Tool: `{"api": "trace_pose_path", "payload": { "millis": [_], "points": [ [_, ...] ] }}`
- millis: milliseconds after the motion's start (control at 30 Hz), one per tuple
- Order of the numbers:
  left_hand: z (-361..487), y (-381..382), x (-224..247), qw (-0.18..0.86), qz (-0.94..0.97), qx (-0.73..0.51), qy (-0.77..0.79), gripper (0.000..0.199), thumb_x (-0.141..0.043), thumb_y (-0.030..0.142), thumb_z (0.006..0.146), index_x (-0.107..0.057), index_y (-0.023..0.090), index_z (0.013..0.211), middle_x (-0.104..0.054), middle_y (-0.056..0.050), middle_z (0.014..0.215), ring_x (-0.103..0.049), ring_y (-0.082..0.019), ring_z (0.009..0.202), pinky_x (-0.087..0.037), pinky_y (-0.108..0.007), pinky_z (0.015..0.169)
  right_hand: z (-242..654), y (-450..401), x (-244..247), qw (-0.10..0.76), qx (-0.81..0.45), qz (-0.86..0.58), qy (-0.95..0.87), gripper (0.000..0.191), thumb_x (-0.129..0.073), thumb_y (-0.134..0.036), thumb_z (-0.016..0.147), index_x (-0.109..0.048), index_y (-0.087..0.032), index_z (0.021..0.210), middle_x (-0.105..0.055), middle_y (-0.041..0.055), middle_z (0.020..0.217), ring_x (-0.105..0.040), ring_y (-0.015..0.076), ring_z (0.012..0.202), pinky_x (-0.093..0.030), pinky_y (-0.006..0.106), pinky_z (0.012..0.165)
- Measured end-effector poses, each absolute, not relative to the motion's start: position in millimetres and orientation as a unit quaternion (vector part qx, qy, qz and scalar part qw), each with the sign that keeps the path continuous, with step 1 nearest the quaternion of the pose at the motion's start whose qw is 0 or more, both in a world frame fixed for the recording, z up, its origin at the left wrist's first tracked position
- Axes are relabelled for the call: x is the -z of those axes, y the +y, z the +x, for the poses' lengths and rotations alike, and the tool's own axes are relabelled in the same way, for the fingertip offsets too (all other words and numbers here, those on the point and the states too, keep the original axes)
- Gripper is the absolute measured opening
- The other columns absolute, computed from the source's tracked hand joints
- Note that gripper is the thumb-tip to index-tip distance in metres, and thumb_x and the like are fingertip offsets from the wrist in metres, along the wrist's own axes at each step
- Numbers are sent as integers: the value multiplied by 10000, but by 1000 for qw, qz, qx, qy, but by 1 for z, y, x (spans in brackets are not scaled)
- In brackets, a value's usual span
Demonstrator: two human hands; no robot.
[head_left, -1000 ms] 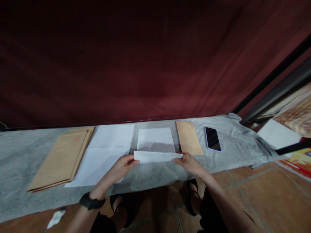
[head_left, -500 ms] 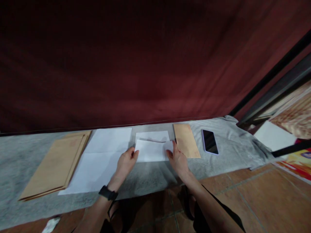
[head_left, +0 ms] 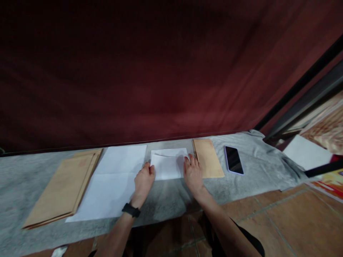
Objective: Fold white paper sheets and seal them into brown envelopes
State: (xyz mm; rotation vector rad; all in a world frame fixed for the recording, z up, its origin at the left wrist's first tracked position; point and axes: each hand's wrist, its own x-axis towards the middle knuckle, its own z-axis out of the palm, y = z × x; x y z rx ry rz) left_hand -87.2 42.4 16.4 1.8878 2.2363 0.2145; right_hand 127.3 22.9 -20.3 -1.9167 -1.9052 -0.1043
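Note:
A white sheet of paper (head_left: 168, 167), folded over crosswise, lies between my hands with a strip of its back layer showing beyond the upper fold. Its left edge is pinched by my left hand (head_left: 144, 179), fingers closed, a black band on the wrist. At the right edge my right hand (head_left: 193, 174) grips the paper, fingertips bent over its upper right corner. Right of that hand lies a brown envelope (head_left: 209, 159). To the left rest more white sheets (head_left: 115, 185), with a crease across the middle.
A stack of brown envelopes (head_left: 61, 187) lies at the far left on the grey cloth (head_left: 166, 203). A phone (head_left: 234, 160) sits to the right of the single envelope. Behind the cloth-covered surface hangs a dark red curtain (head_left: 171, 85). Tiled floor (head_left: 289, 217) shows in front.
The lifted upper layer of the paper now lies flatter. My right hand has moved from holding the curled right edge to resting its fingers over that corner.

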Motion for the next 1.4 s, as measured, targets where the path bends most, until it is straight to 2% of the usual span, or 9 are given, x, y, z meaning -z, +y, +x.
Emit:
{"api": "trace_pose_path", "payload": {
  "millis": [167,433,533,633,767,867,1033,1267,1400],
  "points": [
    [-80,47,-15,78,634,-63,767,369,-361,333,1013,-615,141,1199,-760,-146,923,-730,-266,863,-465,-312,693,120,26,21,216,23,-660,-719,405,-408,-181,1002,-572,-152,1371,-534,143,1476,-483,307,1346,-323,494,1148],
    [-73,55,-10,45,621,-73,779,399,-355,335,1011,-604,122,1240,-751,-158,852,-735,-278,819,-477,-315,666,116,28,29,207,-4,-677,-707,463,-392,-413,1049,-564,-135,1377,-570,175,1435,-497,295,1350,-351,497,1134],
    [-74,59,-9,46,614,-76,784,396,-341,328,1015,-604,135,1239,-749,-154,855,-734,-276,820,-482,-316,671,119,29,28,210,21,-659,-722,464,-409,-392,1040,-546,-137,1403,-531,169,1479,-449,314,1392,-269,557,1179],
    [-75,64,-7,44,622,-75,778,396,-327,327,1021,-601,139,1237,-747,-150,851,-733,-272,823,-486,-315,687,119,30,29,195,17,-647,-737,451,-396,-332,1042,-533,-133,1423,-509,151,1503,-436,308,1405,-218,560,1205],
    [-74,70,-6,49,626,-71,775,387,-338,346,1026,-593,148,1238,-753,-155,879,-736,-273,847,-487,-321,716,117,32,35,186,7,-644,-742,457,-403,-266,1029,-509,-110,1445,-476,155,1529,-417,301,1424,-224,530,1214],
    [-74,73,-5,51,627,-69,774,388,-329,356,1029,-601,155,1220,-754,-160,890,-738,-285,847,-492,-333,714,115,35,37,197,-11,-634,-748,459,-377,-228,1027,-492,-120,1458,-451,135,1550,-392,269,1446,-272,487,1206],
    [-74,75,-1,33,638,-64,767,408,-304,354,1033,-589,141,1233,-751,-165,860,-742,-287,841,-506,-335,713,108,36,35,195,-48,-609,-767,485,-363,-298,1045,-451,-121,1487,-387,131,1590,-346,235,1475,-327,423,1192],
    [-71,75,0,22,640,-58,766,415,-272,333,1040,-577,126,1230,-751,-167,847,-751,-294,837,-532,-348,700,99,31,42,181,-35,-609,-772,525,-371,-415,1052,-417,-187,1522,-326,108,1619,-327,286,1485,-275,494,1207],
    [-69,74,1,16,639,-54,767,409,-263,331,1043,-561,127,1233,-749,-160,846,-752,-291,824,-542,-347,687,98,31,45,172,-22,-614,-770,532,-400,-420,1045,-424,-184,1521,-342,113,1609,-335,298,1479,-260,487,1210]
  ]
}}
